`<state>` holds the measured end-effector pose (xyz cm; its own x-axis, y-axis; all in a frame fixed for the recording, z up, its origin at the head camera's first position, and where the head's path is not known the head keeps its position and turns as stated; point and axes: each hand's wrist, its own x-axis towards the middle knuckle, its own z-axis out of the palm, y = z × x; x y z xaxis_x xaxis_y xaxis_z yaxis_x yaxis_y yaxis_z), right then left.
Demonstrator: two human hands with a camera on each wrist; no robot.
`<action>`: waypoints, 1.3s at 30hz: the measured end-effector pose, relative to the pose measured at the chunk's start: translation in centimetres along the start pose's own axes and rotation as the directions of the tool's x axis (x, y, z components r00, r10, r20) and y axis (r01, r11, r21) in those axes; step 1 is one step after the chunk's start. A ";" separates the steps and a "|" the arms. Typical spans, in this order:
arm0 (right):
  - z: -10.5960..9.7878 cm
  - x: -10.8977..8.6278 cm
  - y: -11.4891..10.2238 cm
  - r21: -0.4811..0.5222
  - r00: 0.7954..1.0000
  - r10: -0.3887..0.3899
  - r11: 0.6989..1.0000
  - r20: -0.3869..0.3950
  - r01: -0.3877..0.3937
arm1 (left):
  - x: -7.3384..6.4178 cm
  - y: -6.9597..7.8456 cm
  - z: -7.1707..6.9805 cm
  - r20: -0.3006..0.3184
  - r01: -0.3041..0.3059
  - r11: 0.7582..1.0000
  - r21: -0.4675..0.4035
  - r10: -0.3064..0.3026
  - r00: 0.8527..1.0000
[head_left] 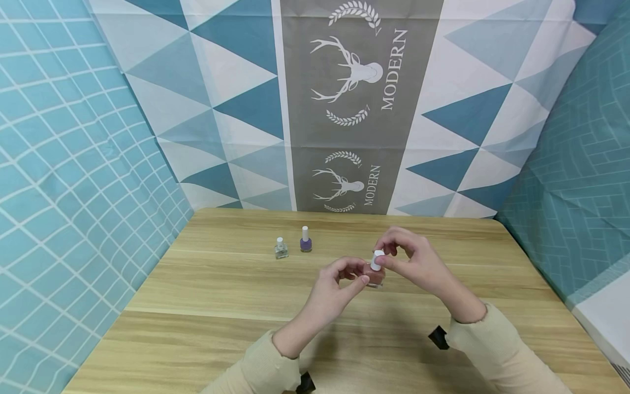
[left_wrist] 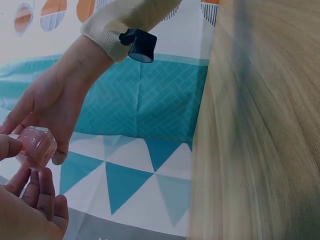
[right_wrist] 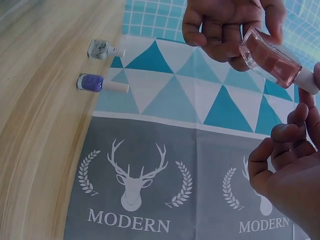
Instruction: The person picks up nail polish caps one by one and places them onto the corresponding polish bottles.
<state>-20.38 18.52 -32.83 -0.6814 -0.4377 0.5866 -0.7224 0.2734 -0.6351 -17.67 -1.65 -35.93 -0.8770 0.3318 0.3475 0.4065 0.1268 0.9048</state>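
Note:
A nail polish bottle [head_left: 374,275] with pinkish-brown polish is held between both hands above the table. My left hand [head_left: 336,287] grips its glass body between thumb and fingers. With thumb and fingertips, my right hand [head_left: 412,261] pinches the white cap [head_left: 377,260] on top. In the right wrist view the bottle [right_wrist: 270,59] lies tilted, its cap [right_wrist: 306,81] at the neck between the right fingers. The left wrist view shows the glass bottle [left_wrist: 36,147] from its base, between the left thumb and fingers.
Farther back on the wooden table [head_left: 221,295] stand a small clear bottle [head_left: 281,249] with a white cap and a purple nail polish bottle [head_left: 305,241] with a pale cap. Patterned cloth [head_left: 236,109] hangs behind the table, with blue tiled-pattern cloth [head_left: 74,164] at the left.

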 end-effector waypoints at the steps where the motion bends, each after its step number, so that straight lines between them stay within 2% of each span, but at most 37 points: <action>1: 0.1 0.0 0.0 0.000 1.000 0.008 1.000 -0.002 -0.008 | 0.0 0.5 -0.1 0.004 -0.002 1.000 -0.004 0.002 1.000; 4: 0.2 0.2 -0.1 0.010 0.999 0.033 0.999 -0.008 -0.033 | -0.3 1.8 -0.3 0.009 -0.008 1.000 -0.010 0.008 1.000; 7: 0.3 0.2 -0.2 0.022 0.999 0.052 0.998 -0.012 -0.052 | -0.3 2.4 -0.3 0.007 -0.004 1.000 -0.004 0.004 1.000; 18: 0.4 0.2 0.0 0.016 0.996 0.088 0.996 0.000 -0.088 | -0.3 2.3 -0.3 -0.002 0.021 1.000 0.008 -0.021 1.000; 27: 0.0 0.0 0.1 0.037 0.996 -0.043 0.998 0.073 0.041 | -0.3 2.2 -0.5 0.013 0.006 1.000 -0.013 -0.005 1.000; 32: 0.0 0.0 0.1 0.043 0.995 -0.049 0.998 0.083 0.045 | -0.3 2.2 -0.6 0.015 0.010 1.000 -0.015 -0.010 1.000; 39: 0.0 0.0 0.2 0.029 0.997 -0.047 0.999 0.057 0.045 | -0.3 2.2 -0.5 0.016 0.008 1.000 -0.023 -0.008 1.000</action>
<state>-20.52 18.57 -32.90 -0.6389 -0.4984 0.5860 -0.7488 0.2282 -0.6223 -16.62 -1.96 -33.88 -0.8760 0.3457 0.3364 0.3933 0.1085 0.9130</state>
